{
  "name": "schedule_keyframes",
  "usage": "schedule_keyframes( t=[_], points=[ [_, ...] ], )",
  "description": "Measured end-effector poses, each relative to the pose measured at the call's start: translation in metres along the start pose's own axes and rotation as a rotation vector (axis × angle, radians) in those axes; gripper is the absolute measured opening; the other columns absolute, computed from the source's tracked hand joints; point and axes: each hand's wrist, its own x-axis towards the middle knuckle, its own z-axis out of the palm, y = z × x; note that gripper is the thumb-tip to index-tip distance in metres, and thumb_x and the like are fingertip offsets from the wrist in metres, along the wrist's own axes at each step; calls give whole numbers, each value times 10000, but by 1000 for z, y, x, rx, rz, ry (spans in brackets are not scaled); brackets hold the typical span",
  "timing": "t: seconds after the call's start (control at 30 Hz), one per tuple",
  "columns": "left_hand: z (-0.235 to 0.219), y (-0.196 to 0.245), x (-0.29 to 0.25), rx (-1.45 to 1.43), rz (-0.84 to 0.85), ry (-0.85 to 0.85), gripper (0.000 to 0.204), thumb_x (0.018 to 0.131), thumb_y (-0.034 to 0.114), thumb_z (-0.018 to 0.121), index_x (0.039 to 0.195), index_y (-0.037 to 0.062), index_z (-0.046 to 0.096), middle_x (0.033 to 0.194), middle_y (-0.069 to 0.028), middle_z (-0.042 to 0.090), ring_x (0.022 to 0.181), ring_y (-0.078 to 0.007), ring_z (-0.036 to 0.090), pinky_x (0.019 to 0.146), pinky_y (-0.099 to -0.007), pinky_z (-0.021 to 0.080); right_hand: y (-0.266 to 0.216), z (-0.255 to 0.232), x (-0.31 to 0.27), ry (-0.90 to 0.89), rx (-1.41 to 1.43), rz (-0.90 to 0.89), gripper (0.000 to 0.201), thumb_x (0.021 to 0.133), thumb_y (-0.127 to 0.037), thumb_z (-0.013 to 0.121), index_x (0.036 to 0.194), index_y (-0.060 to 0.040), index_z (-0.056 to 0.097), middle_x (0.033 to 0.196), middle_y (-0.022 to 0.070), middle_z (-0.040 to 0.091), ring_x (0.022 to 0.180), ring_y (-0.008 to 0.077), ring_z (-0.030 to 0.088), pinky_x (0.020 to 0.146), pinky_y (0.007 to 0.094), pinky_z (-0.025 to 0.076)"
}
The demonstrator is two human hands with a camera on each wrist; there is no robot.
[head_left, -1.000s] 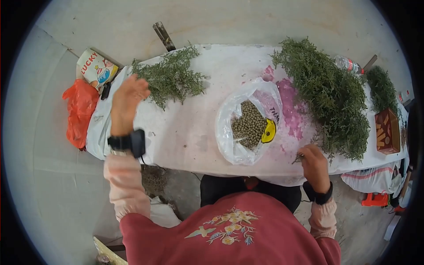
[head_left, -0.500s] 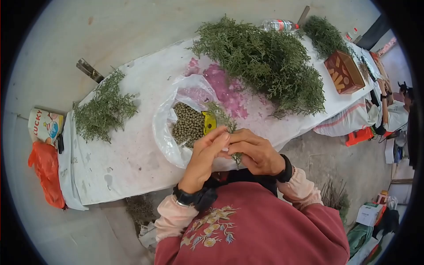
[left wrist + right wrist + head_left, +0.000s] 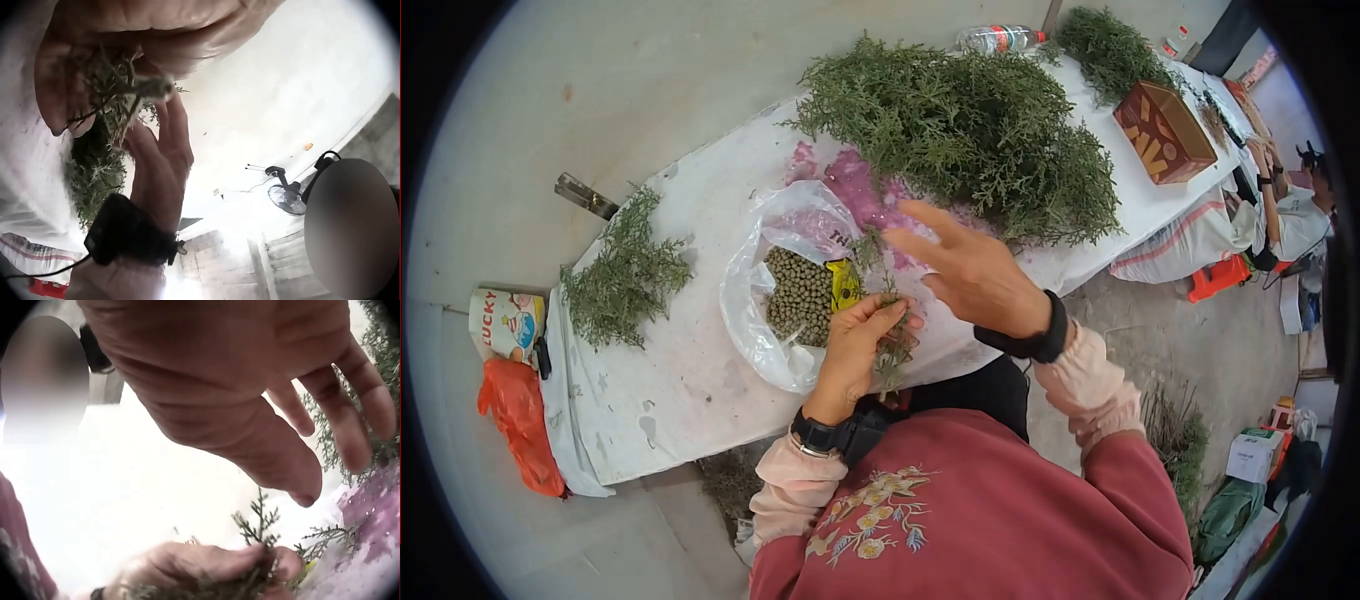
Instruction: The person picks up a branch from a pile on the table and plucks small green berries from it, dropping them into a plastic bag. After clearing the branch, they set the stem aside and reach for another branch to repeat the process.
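Note:
My left hand pinches a small bunch of green conifer sprigs between thumb and fingers, just past the near right side of the plastic bag. In the left wrist view the cut stem points toward the camera. My right hand is raised beside it with fingers spread and nothing in them, slightly blurred. It is turned toward the large pile of conifer branches. The open clear bag contains round brownish pellets and a yellow packet.
A smaller heap of sprigs lies on the table's left. Farther right are a brown box, a plastic bottle and another green bunch. A red plastic bag hangs at the left end. Another person is at the far right.
The head view has swung right. My left hand came from the left heap to meet the right hand over the sprigs; now the right hand has let go and moved away, up and right.

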Motion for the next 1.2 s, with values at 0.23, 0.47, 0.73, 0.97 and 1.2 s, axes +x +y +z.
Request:
schedule_keyframes(
  t=[0.23, 0.47, 0.73, 0.97, 1.2],
  points=[
    [2, 4, -42, 65, 145, -31, 185, 869, 135, 568, 965, -19, 602, 770, -58, 600, 616, -109, 554, 553, -246, 464, 5, 49, 42, -291, -172, -47, 397, 712, -19, 551, 1100, -104, 556, 1040, 166, 549, 880, 319, 589, 658, 384, 506],
    [-25, 3, -63, -71, 244, 192, 177, 848, 97, 599, 984, -16, 599, 768, -61, 596, 611, -103, 537, 564, -229, 454, 10, 39, 53, -399, -355, -208, 184, 724, -48, 586, 900, -80, 630, 889, 66, 589, 705, 250, 608, 585, 346, 497],
    [-36, 4, -59, -264, 314, 232, 153, 838, 84, 614, 965, -1, 602, 769, -71, 604, 591, -109, 539, 558, -231, 457, 10, -45, 72, 405, -752, 82, 187, 766, -38, 635, 948, -8, 609, 933, 104, 607, 690, 164, 601, 593, 261, 468],
    [-28, 5, -55, -321, 291, 195, 138, 861, 112, 590, 948, 5, 597, 778, -80, 612, 608, -116, 553, 574, -237, 464, -45, 29, 8, -98, 789, 386, 219, 820, -60, 627, 1034, -13, 613, 1018, 48, 590, 882, 114, 554, 771, 239, 440],
    [-22, 10, -58, -428, 115, 32, 167, 887, 178, 548, 943, 22, 573, 783, -78, 597, 617, -127, 552, 568, -240, 458, -53, 51, -8, 25, 1096, 524, 216, 851, -56, 590, 1053, 21, 594, 1016, 37, 587, 956, 114, 520, 890, 259, 375]
  ],
)
